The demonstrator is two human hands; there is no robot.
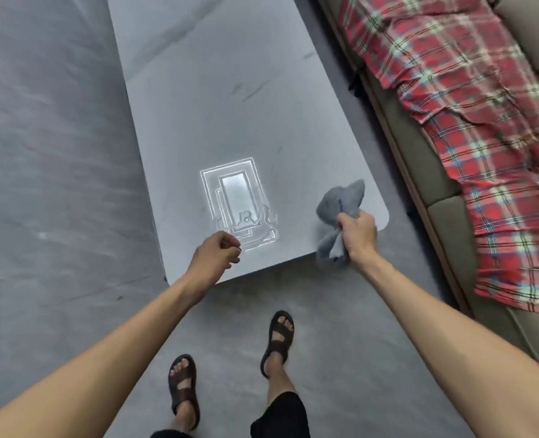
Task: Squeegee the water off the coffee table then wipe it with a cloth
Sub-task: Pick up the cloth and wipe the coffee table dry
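Note:
The grey coffee table (217, 99) stretches away from me, its near edge just past my hands. A bright ceiling-light reflection (238, 200) shows on the top near the front, with wavy outlines at its lower end where water lies. My right hand (358, 233) is shut on a bunched grey-blue cloth (340, 205) over the table's near right corner. My left hand (216, 257) hovers over the near edge with fingers curled and nothing in it. No squeegee is in view.
A beige sofa (445, 191) runs along the right side of the table, draped with a red plaid blanket (470, 121). Grey floor (56, 184) surrounds the table. My sandalled feet (230, 358) stand just before the near edge.

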